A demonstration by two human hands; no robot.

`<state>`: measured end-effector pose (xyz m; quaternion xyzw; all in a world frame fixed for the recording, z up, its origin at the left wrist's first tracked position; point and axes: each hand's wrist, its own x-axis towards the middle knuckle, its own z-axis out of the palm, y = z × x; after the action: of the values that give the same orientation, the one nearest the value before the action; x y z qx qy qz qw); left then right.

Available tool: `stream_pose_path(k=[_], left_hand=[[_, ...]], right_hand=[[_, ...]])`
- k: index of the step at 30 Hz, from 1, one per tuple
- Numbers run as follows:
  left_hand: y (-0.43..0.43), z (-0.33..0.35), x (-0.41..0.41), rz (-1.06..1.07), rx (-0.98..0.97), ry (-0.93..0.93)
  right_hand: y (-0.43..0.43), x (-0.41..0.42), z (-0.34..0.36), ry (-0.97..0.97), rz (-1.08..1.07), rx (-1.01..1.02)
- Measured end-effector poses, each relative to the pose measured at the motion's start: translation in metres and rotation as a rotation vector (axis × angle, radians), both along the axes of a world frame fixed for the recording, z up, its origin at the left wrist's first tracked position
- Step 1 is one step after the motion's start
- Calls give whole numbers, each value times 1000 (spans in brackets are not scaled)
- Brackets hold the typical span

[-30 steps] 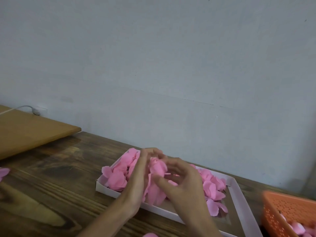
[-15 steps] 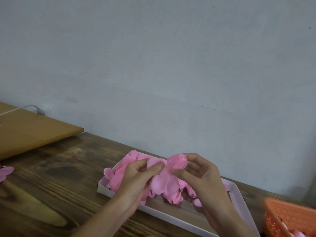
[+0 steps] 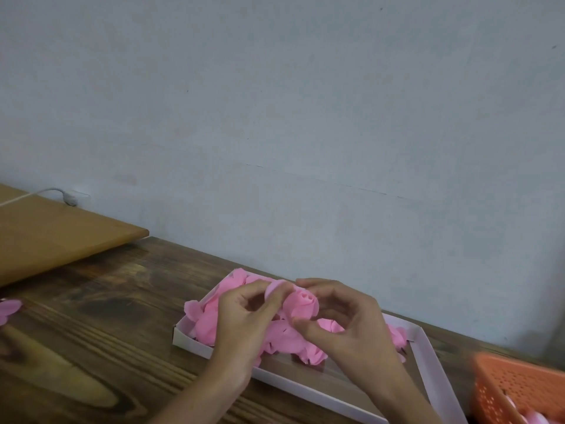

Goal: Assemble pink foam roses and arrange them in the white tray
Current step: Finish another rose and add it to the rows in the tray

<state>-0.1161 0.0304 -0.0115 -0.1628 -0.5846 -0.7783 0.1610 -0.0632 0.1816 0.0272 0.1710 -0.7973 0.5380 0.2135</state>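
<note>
- right hand [image 3: 351, 327]: fingers curled, thumb and fingertips pinching a rolled pink rose bud [image 3: 301, 306], held just above the white tray [image 3: 191, 339].
- left hand [image 3: 244, 321]: thumb and forefinger pinching 1 loose petal [image 3: 273, 290] against the bud's left side.
- tray sits on the dark wooden table [image 3: 91, 347] near the wall; a petal heap [image 3: 208, 327] fills its far left part.
- orange basket [image 3: 519, 387] beside the tray on the right, contents blurred.
- 1 stray pink piece [image 3: 9, 307] at the table's left edge; light board [image 3: 46, 237] behind it.
</note>
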Motion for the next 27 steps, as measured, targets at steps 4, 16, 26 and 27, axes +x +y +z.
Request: stream_pose_path(k=[4, 16, 26, 27], left_hand=[[-2, 2, 0, -22, -7, 35], [-10, 8, 4, -91, -108, 5], [-11, 5, -6, -194, -115, -95], [-10, 3, -6, -181, -64, -111]], right_hand=[[-3, 2, 2, -36, -30, 0], [0, 0, 2, -66, 22, -141], [17, 8, 19, -106, 29, -434], [18, 8, 19, -112, 40, -423]])
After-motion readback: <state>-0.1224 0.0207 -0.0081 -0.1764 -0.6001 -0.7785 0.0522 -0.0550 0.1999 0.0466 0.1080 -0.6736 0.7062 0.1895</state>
